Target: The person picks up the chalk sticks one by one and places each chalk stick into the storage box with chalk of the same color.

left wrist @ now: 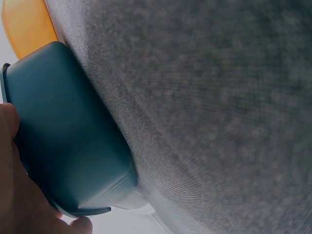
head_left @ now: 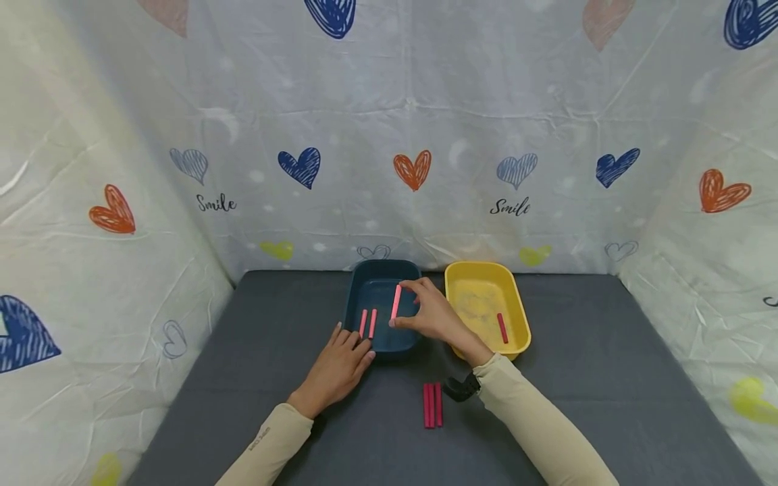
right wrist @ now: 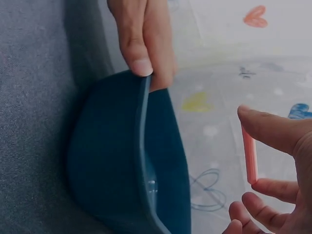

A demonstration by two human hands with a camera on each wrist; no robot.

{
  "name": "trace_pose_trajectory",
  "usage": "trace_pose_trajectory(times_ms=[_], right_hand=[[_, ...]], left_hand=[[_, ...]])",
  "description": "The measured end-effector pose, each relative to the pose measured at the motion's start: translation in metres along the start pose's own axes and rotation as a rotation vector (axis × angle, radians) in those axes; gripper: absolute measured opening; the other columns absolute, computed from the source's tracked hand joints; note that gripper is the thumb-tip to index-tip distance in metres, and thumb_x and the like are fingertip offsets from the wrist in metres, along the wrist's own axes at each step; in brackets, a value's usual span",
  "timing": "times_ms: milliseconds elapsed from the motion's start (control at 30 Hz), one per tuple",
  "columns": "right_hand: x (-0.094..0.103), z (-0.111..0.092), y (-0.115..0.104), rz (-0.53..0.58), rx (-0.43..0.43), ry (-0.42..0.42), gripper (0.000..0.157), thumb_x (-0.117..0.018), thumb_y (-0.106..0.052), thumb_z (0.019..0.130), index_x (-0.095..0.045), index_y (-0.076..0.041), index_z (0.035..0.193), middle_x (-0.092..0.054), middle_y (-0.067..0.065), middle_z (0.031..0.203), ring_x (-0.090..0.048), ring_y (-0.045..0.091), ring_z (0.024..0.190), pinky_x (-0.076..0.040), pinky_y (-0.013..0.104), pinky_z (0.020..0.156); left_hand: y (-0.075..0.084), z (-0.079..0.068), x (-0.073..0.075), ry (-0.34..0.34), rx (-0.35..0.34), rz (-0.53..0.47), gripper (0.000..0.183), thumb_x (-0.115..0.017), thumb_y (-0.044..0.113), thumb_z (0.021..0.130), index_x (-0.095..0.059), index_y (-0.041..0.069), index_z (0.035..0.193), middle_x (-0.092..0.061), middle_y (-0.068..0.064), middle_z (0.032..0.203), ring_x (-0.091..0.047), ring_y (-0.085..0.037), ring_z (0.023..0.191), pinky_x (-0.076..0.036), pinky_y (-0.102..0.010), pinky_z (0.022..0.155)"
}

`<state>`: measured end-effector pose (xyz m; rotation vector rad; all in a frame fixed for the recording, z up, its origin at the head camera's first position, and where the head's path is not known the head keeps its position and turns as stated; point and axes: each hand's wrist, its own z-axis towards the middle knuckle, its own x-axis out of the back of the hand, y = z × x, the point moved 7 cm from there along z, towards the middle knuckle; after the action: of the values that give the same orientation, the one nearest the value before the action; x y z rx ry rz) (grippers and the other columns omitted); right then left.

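Note:
My right hand (head_left: pixel 433 314) pinches a slim pink stick (head_left: pixel 396 302) by its two ends, between thumb and index finger, above the dark blue tub (head_left: pixel 378 283). Fine lengthwise ridges show on this stick in the right wrist view; its material is unclear. Two more pink sticks (head_left: pixel 372 324) lie side by side within the tub, by my left fingers. My left hand (head_left: pixel 335 370) grips the tub's near rim, thumb outside and fingers over the edge, as the right wrist view shows.
Right of the blue tub stands a yellow tub (head_left: pixel 480 287) holding one dark red stick (head_left: pixel 502 328). Several dark red sticks (head_left: pixel 431 405) lie together on the grey tabletop (head_left: pixel 279 324) nearer me. A heart-patterned sheet (head_left: pixel 346 135) hangs behind and along both sides.

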<state>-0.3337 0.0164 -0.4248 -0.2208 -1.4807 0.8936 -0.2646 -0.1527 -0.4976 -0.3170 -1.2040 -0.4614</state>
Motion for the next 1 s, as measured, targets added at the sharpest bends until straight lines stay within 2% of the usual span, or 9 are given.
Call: trace_pose_trajectory(times_ms=[200,467,733,1000], right_hand=[[-0.011,0.010,0.001,-0.011,0.007,-0.017,0.081,-0.083,-0.042,0.077,-0.047,-0.014,0.144,-0.049,0.011,0.130,-0.056,0.026,0.101,-0.050,0.032,0.074],[-0.027,0.021,0.005,-0.036,-0.006,-0.066,0.078,-0.083,-0.037,0.078,-0.048,-0.014,0.143,-0.049,0.012,0.131,-0.054,0.022,0.098,-0.053,0.037,0.083],[-0.040,0.030,0.011,-0.036,-0.020,-0.082,0.077,-0.084,-0.036,0.078,-0.050,-0.013,0.142,-0.050,0.014,0.130,-0.058,0.025,0.107,-0.053,0.043,0.094],[-0.051,0.039,0.014,-0.057,-0.026,-0.111,0.078,-0.084,-0.035,0.078,-0.049,-0.011,0.143,-0.049,0.015,0.134,-0.058,0.029,0.114,-0.052,0.044,0.096]], left_hand=[[0.000,0.000,0.001,0.013,-0.002,-0.009,0.029,-0.053,0.033,0.101,-0.066,0.013,0.117,-0.060,-0.008,0.103,-0.054,-0.027,0.104,-0.033,-0.061,0.113],[0.000,0.000,0.000,0.029,-0.013,-0.011,0.026,-0.054,0.032,0.101,-0.066,0.013,0.115,-0.060,-0.008,0.102,-0.054,-0.027,0.103,-0.034,-0.061,0.112],[0.001,-0.001,-0.002,0.030,-0.012,-0.024,0.025,-0.054,0.032,0.101,-0.066,0.013,0.113,-0.059,-0.007,0.099,-0.054,-0.026,0.102,-0.033,-0.061,0.113],[0.001,-0.001,0.001,0.024,-0.010,-0.049,0.024,-0.052,0.030,0.102,-0.065,0.013,0.113,-0.058,-0.008,0.100,-0.055,-0.027,0.102,-0.032,-0.061,0.113]])
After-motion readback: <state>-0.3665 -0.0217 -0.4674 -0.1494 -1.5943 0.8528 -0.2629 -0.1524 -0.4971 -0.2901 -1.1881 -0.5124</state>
